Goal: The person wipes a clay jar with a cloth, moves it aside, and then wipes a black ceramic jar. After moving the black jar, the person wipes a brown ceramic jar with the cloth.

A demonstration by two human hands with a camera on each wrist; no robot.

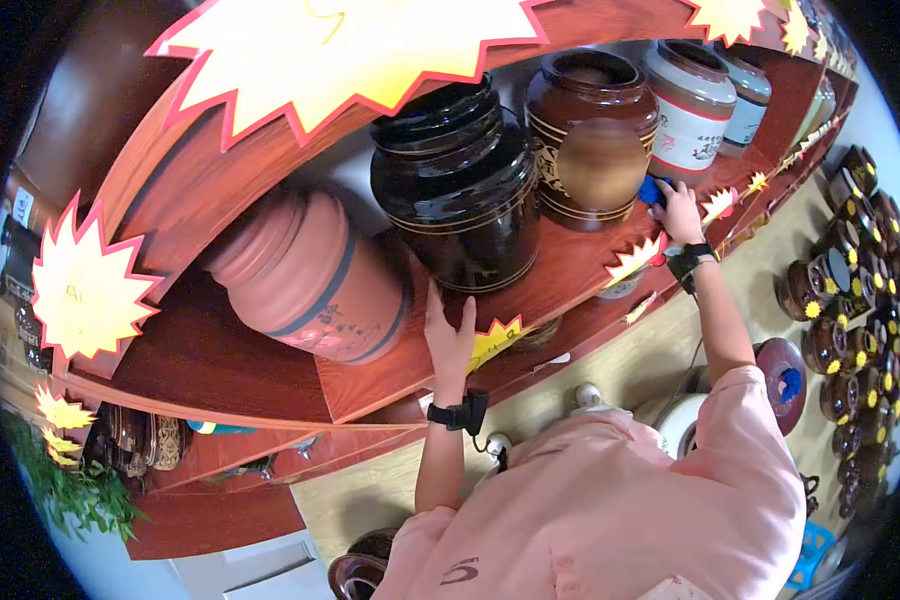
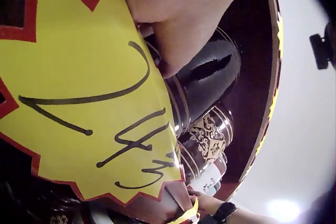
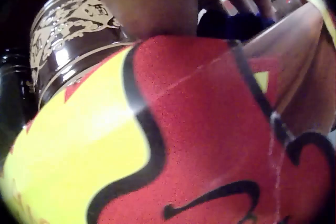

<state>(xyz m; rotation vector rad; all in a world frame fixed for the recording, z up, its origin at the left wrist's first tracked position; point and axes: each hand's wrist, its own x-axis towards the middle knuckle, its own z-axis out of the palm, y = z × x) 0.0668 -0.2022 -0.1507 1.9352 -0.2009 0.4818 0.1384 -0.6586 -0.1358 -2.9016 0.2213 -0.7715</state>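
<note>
My right hand (image 1: 680,213) holds a bunched blue cloth (image 1: 652,190) against the shelf board, in front of the gap between a brown glazed jar (image 1: 560,110) and a white-and-grey jar (image 1: 688,115). In the right wrist view, fingers bend over the dark blue cloth (image 3: 226,26). At the shelf's front edge, my left hand (image 1: 450,335) has its fingers extended and thumb apart, right by the foot of a big black jar (image 1: 460,200). That hand (image 2: 184,14) holds nothing visible; a yellow price card (image 2: 89,87) covers part of the left wrist view.
A pink jar (image 1: 315,275) leans in view left of the black one. Starburst price cards (image 1: 635,262) line the wooden shelf's (image 1: 560,270) front edge. Many small brown jars (image 1: 825,345) stand on the floor at right, near a round maroon stool (image 1: 778,405).
</note>
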